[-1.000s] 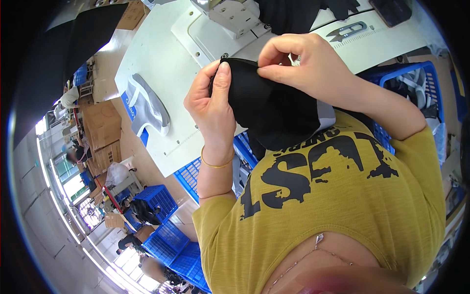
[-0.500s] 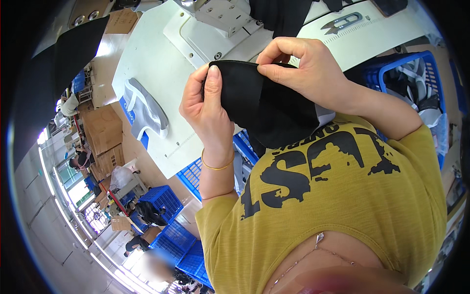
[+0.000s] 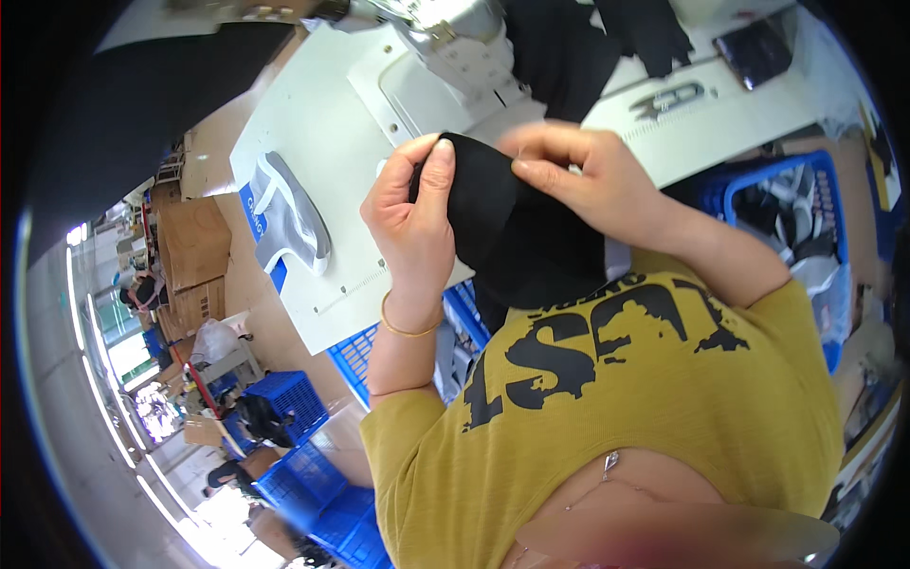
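A black fabric piece (image 3: 517, 228) hangs in front of my chest, with a grey patch at its right end. My left hand (image 3: 417, 194) is closed on its upper left corner, thumb on the near face and fingers behind. At the upper edge, my right hand (image 3: 592, 180) has its thumb against the fabric and its bent fingers around the far side; the fingertips are blurred. The white sewing machine (image 3: 455, 62) stands on the table beyond both hands. Left of my left hand lies a grey and white shoe upper (image 3: 294, 218) on the white tabletop (image 3: 365, 275).
Thread snips (image 3: 668, 100) and a dark flat object (image 3: 754, 52) lie at the far right of the table. Black fabric pieces (image 3: 559, 57) lie by the machine. A blue basket (image 3: 834, 190) of pieces stands at right; more blue crates (image 3: 313, 484) are at lower left.
The fabric and both hands have shifted slightly right and nearer in the picture, as the whole view has turned. My right hand's fingertips have spread a little and blur with motion.
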Demonstrator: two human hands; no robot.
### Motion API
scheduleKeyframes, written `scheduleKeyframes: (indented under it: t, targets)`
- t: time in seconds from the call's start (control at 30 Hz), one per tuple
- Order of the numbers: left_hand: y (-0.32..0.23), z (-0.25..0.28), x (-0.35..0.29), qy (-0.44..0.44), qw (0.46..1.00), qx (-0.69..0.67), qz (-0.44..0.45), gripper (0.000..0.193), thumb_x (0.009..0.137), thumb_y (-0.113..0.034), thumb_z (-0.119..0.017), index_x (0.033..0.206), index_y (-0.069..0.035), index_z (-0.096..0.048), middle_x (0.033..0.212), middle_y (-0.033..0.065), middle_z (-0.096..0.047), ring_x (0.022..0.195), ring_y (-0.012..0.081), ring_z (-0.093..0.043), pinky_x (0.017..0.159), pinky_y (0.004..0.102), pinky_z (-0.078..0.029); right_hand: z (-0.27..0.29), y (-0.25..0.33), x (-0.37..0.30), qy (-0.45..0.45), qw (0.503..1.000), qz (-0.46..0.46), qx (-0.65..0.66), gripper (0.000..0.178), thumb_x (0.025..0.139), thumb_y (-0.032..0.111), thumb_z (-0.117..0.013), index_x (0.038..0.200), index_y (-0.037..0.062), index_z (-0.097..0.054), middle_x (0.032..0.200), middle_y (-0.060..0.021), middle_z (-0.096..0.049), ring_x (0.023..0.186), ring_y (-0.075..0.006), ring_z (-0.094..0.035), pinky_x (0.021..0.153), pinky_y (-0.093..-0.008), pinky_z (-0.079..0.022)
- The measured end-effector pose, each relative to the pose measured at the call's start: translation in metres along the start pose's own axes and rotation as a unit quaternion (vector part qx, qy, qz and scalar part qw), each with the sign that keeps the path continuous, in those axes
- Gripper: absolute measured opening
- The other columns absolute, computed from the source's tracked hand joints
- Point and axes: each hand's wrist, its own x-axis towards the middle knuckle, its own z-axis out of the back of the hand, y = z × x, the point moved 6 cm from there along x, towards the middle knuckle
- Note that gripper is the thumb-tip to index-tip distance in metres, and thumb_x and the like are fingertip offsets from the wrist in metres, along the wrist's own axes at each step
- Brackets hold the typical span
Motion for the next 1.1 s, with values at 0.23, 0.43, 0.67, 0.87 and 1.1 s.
scheduleKeyframes:
  t: [0.23,0.43,0.67,0.87,1.1]
  targets:
    - [-0.028,0.002,0.064,0.111,0.989,-0.046,0.084,0.014,0.091,-0.007,-0.069,0.099,0.004,-0.072,0.086,0.0019,-0.07,0.075,0.0063,-0.06,0.069,0.0203,-0.049,0.0,0.035,0.025,-0.057,0.998,0.013,-0.025,0.019,0.096,0.016,-0.063,0.095,-0.0028,-0.067,0.067,-0.0017,-0.059,0.062,-0.0036,-0.048,0.056,-0.0238,-0.041]
    - [-0.025,-0.001,0.103,0.112,0.971,-0.149,0.152,0.007,0.084,0.0,-0.074,0.09,0.001,-0.07,0.085,0.0049,-0.07,0.075,0.0098,-0.064,0.069,0.0223,-0.051,0.003,0.038,0.053,-0.075,0.996,0.032,0.02,0.019,0.096,0.015,-0.062,0.091,-0.0022,-0.066,0.066,0.0051,-0.051,0.064,-0.0007,-0.041,0.055,-0.0214,-0.035]
    - [-0.021,-0.004,0.114,0.067,0.967,-0.149,0.195,0.008,0.082,0.003,-0.073,0.086,-0.001,-0.067,0.086,0.0068,-0.069,0.078,0.0122,-0.066,0.073,0.0235,-0.052,0.007,0.035,0.062,-0.091,0.993,0.035,0.064,0.019,0.097,0.015,-0.061,0.089,-0.0025,-0.065,0.066,0.008,-0.049,0.064,-0.0003,-0.039,0.056,-0.0206,-0.034]
    - [-0.022,-0.004,0.115,0.085,0.967,-0.151,0.188,0.012,0.083,0.004,-0.071,0.092,0.0,-0.064,0.092,0.0088,-0.07,0.085,0.0143,-0.067,0.077,0.0253,-0.053,0.007,0.032,0.06,-0.093,0.993,0.028,0.062,0.019,0.097,0.014,-0.061,0.089,-0.0023,-0.065,0.066,0.0085,-0.049,0.065,0.0001,-0.038,0.056,-0.0204,-0.033]
    - [-0.018,-0.002,0.115,0.071,0.972,-0.127,0.185,0.011,0.085,0.005,-0.067,0.092,0.001,-0.061,0.096,0.0118,-0.07,0.089,0.0165,-0.068,0.08,0.0267,-0.054,0.004,0.031,0.06,-0.088,0.993,0.031,0.072,0.019,0.097,0.015,-0.062,0.089,-0.0023,-0.064,0.066,0.0085,-0.049,0.064,-0.0001,-0.038,0.055,-0.0204,-0.033]
